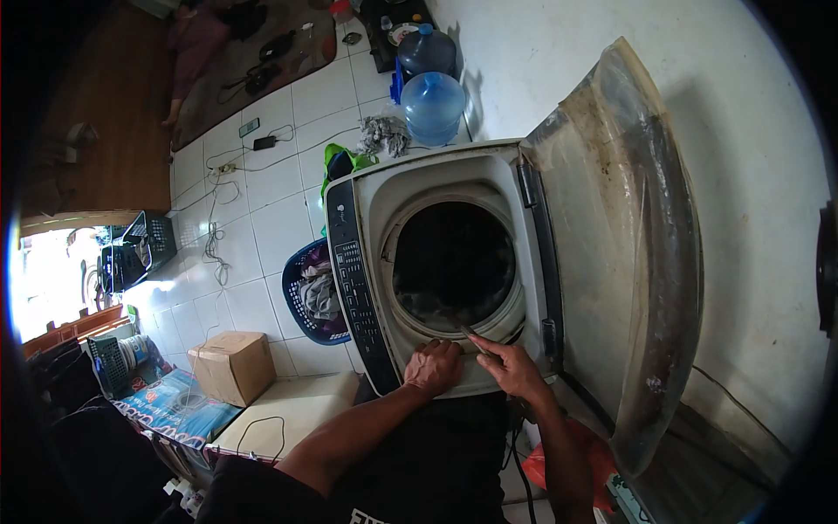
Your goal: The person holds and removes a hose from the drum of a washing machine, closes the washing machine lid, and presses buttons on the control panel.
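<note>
A top-loading washing machine (pixel 375 205) stands before me, its cover (pixel 611 175) raised on the right and its round drum opening (pixel 454 262) dark inside. My left hand (pixel 434 367) rests on the near rim of the machine with its fingers curled; what it grips, if anything, is hidden. Just to its right, my right hand (pixel 511 367) is closed around a thin dark tool (pixel 482 341), whose tip points toward the near edge of the drum ring. The control panel (pixel 353 279) runs along the machine's left side.
Left of the machine sits a blue laundry basket (pixel 301 320) with clothes. Water jugs (pixel 434 109) stand beyond it near the wall. A cardboard box (pixel 231 367) is at lower left, cables (pixel 214 240) lie on the floor, and a person (pixel 190 48) is at the upper left.
</note>
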`<state>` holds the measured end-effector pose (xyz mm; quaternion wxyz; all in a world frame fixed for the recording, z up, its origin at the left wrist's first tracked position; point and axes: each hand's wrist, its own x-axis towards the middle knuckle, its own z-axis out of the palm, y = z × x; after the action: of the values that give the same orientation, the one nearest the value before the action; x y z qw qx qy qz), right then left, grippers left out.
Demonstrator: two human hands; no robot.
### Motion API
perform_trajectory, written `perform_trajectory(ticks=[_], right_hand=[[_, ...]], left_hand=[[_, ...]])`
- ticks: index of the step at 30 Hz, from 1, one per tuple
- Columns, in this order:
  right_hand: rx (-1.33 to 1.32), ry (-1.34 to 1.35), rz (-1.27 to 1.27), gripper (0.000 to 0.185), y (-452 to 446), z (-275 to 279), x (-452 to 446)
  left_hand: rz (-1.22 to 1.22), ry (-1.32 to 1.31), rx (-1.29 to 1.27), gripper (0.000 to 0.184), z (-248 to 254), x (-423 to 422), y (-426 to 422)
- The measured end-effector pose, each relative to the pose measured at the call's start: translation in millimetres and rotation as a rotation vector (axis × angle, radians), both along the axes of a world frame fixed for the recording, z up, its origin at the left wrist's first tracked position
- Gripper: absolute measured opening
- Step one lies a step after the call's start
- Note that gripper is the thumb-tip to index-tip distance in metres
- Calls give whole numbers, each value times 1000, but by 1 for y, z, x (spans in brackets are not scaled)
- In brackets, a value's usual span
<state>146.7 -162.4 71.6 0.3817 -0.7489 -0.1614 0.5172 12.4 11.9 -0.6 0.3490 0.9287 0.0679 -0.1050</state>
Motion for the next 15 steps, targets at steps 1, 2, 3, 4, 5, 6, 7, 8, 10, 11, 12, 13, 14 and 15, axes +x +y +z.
perform_trajectory(ticks=[1, 2, 3, 4, 5, 6, 7, 8, 10, 11, 12, 13, 14, 15], right_hand=[[-19, 5, 3, 47, -4, -1, 2], [-38, 10, 4, 47, -6, -1, 1], [-41, 12, 0, 47, -8, -3, 1], [16, -24, -37, 46, -11, -3, 0], [73, -60, -71, 46, -13, -3, 0], [70, -58, -69, 46, -14, -1, 2], [-5, -19, -52, 46, -13, 4, 5], [-80, 20, -36, 45, -12, 6, 7], [-69, -1, -53, 45, -13, 4, 5], [-60, -26, -71, 44, -15, 3, 3], [-63, -25, -77, 44, -16, 2, 2], [-45, -45, -81, 44, -18, 1, 1], [-25, -67, -83, 44, -18, 0, 1], [-26, -69, -85, 44, -18, 2, 2]], left_hand=[[7, 1, -1, 13, 2, 0, 0], [11, 2, -2, 13, 2, 0, 0], [8, 5, -5, 13, 2, 0, 1], [10, -2, -7, 14, 2, 0, 1], [14, -6, -10, 15, 2, 0, 0], [16, -4, -13, 15, 1, -1, -1], [14, -5, -12, 15, -1, -2, -1], [11, -5, -11, 16, -2, -3, -1], [22, -27, -15, 14, -1, -1, 0], [32, -54, -20, 12, -1, 0, -1], [27, -52, -23, 12, -1, -1, -1], [27, -56, -19, 12, 0, -1, -1], [29, -62, -13, 11, -1, 0, -1], [26, -64, -14, 11, 0, 1, -1]])
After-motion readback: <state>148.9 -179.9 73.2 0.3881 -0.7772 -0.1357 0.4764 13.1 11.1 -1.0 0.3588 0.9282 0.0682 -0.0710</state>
